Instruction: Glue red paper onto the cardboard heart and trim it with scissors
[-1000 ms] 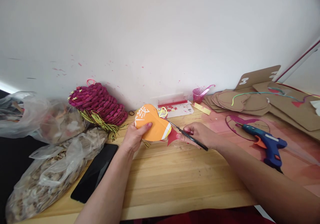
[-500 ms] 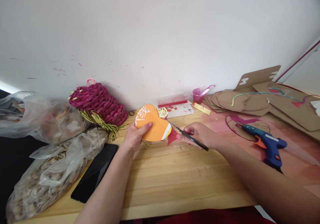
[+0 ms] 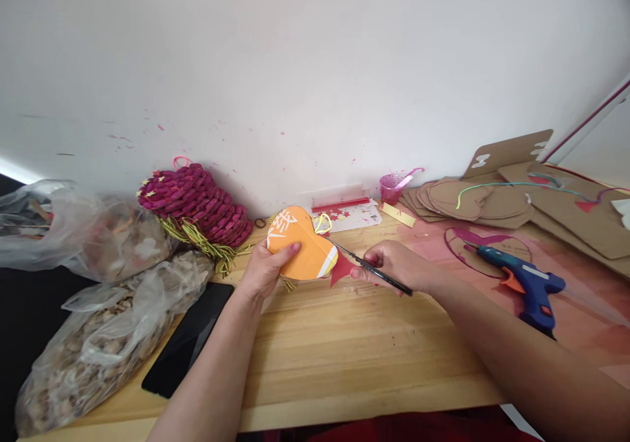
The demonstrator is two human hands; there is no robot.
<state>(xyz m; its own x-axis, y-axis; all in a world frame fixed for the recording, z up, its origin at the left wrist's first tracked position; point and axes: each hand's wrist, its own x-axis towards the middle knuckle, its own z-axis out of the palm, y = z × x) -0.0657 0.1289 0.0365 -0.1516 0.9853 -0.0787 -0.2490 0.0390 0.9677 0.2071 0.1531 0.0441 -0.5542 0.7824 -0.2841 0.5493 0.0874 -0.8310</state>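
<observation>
My left hand (image 3: 270,263) grips the left side of an orange heart-shaped cutout (image 3: 309,253), thumb on top, fingers hidden underneath. White characters mark its upper left; white and yellow bands cross its right end. A yellow cord loop (image 3: 323,222) stands at its upper edge. My right hand (image 3: 391,266) is closed around a slim black tool (image 3: 381,274), which looks like tweezers, its tip at the heart's right edge. Between the heart and my right fingertips shows a red tail-shaped piece (image 3: 342,268); whether it is attached, I cannot tell.
On the left are a magenta scaly ornament (image 3: 201,204), plastic bags (image 3: 113,337) and a flat black device (image 3: 189,340). Behind stands a pink cup (image 3: 390,189). To the right lie cardboard hearts (image 3: 455,199), a blue glue gun (image 3: 529,281) and cardboard sheets (image 3: 571,225).
The view has shifted very slightly. Both hands keep their hold on the heart and the black tool, with hardly any movement.
</observation>
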